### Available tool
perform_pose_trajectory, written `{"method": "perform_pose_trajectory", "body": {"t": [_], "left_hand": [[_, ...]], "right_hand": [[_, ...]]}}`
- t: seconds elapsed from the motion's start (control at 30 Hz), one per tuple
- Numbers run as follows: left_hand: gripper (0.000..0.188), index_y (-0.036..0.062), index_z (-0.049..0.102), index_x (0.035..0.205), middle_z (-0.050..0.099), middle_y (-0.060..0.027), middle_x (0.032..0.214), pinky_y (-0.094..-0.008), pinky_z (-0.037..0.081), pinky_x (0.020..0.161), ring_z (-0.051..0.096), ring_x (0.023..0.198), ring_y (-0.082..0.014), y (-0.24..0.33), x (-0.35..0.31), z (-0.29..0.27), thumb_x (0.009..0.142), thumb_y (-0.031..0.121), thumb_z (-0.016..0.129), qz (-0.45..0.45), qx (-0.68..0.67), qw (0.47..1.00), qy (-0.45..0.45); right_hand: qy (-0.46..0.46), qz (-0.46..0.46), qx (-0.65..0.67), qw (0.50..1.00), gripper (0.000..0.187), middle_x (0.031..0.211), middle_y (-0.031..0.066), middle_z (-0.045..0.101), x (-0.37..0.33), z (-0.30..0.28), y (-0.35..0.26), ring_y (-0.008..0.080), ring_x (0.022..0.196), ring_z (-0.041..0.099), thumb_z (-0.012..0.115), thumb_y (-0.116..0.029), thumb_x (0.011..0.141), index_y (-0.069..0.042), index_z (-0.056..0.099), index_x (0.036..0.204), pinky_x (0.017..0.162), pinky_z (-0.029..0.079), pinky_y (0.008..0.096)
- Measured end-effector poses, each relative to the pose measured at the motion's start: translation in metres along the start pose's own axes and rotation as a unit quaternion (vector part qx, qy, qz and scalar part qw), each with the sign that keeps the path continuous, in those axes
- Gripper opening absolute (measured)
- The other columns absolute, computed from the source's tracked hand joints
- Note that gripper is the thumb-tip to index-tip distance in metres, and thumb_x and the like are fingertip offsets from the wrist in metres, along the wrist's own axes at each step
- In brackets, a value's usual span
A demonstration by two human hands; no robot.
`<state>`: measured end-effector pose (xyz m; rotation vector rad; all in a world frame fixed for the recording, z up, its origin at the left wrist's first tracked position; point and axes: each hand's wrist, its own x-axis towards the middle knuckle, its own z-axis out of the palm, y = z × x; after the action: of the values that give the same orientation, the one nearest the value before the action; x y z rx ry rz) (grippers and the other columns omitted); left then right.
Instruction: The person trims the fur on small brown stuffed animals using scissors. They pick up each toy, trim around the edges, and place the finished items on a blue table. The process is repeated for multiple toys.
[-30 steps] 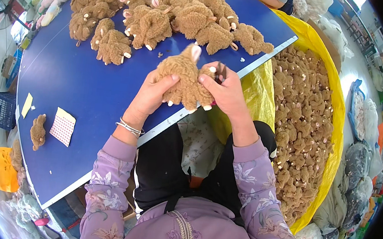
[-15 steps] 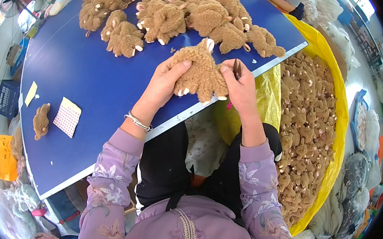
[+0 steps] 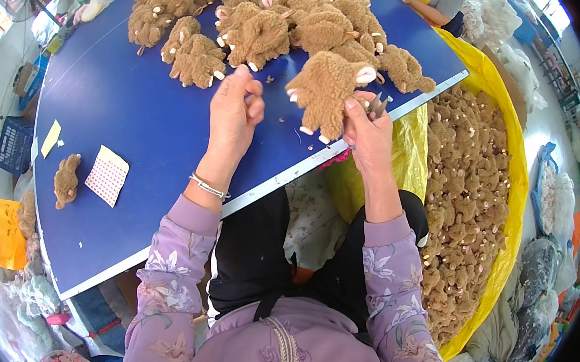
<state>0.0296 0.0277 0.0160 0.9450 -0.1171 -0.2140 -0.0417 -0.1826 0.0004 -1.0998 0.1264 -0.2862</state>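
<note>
My right hand [image 3: 370,136] holds a fuzzy brown plush animal skin [image 3: 323,90], flat and unstuffed, with white-tipped feet and a pink-lined ear. Small thread snips [image 3: 377,106] with dark blades sit in the same hand, their points showing above the fingers. My left hand [image 3: 235,112] is apart from the plush, over the blue table [image 3: 158,144], with its fingers curled and thumb pressed against them. Whether anything thin is pinched there is hidden. Past both hands lies a heap of similar brown plush skins [image 3: 256,34].
Right of the table, a yellow-lined container [image 3: 511,228] is full of brown plush skins. A single small brown piece [image 3: 67,181] and a sheet of red-marked stickers [image 3: 107,176] lie on the left. Another person's arm [image 3: 424,10] shows beyond the far edge.
My left hand has let go of the plush and moved slightly left, fingers curled. The plush, now in my right hand alone, has turned and shifted right. Small bits show on the table.
</note>
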Motion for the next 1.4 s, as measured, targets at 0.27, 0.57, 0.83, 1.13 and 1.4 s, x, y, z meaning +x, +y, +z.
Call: {"method": "perform_pose_trajectory", "body": {"t": [0.27,0.57,0.83,1.13,1.4], "left_hand": [[0.043,0.0025,0.050,0.124,0.059,-0.0062,0.113,-0.0309,0.050,0.085,0.058,0.104,-0.0156,-0.033,-0.024,0.031,0.091,0.026,0.063,-0.102,0.087,0.976,-0.173],[0.033,0.0024,0.051,0.121,0.062,-0.0060,0.110,-0.0283,0.052,0.079,0.061,0.098,-0.0149,-0.029,-0.014,0.031,0.090,0.009,0.062,-0.019,0.012,0.998,-0.057],[0.031,0.0022,0.052,0.120,0.062,-0.0063,0.110,-0.0281,0.052,0.078,0.062,0.096,-0.0145,-0.031,-0.015,0.032,0.091,0.010,0.062,-0.019,0.015,0.998,-0.057],[0.032,0.0016,0.053,0.119,0.063,-0.0060,0.107,-0.0278,0.052,0.079,0.062,0.096,-0.0141,-0.032,-0.016,0.032,0.089,0.010,0.064,-0.004,0.061,0.996,-0.069],[0.031,0.0018,0.054,0.117,0.063,-0.0053,0.106,-0.0270,0.051,0.078,0.061,0.094,-0.0124,-0.038,-0.018,0.032,0.089,0.011,0.064,0.030,0.161,0.984,-0.068]], "right_hand": [[-0.027,0.007,-0.087,0.996,0.017,0.066,-0.0027,0.052,-0.008,0.015,0.003,0.0033,0.049,0.042,0.065,-0.011,0.088,-0.001,0.059,0.100,0.044,0.033,0.0196],[-0.073,-0.136,-0.206,0.966,0.027,0.087,-0.0031,0.060,-0.015,0.018,-0.001,-0.0004,0.063,0.042,0.058,0.003,0.086,-0.002,0.058,0.113,0.055,0.036,0.0170],[-0.072,-0.203,-0.339,0.916,0.020,0.083,-0.0031,0.063,-0.019,0.022,-0.005,0.0027,0.056,0.041,0.067,-0.003,0.083,-0.006,0.066,0.103,0.051,0.035,0.0204],[-0.042,-0.092,-0.163,0.981,0.014,0.086,0.0026,0.066,-0.014,0.020,0.001,0.0048,0.072,0.055,0.065,-0.008,0.088,0.002,0.065,0.098,0.065,0.045,0.0199],[-0.037,0.059,-0.220,0.973,0.022,0.081,0.0044,0.066,-0.006,0.006,-0.006,0.0068,0.072,0.057,0.068,-0.018,0.087,0.002,0.063,0.094,0.066,0.045,0.0212]]}}
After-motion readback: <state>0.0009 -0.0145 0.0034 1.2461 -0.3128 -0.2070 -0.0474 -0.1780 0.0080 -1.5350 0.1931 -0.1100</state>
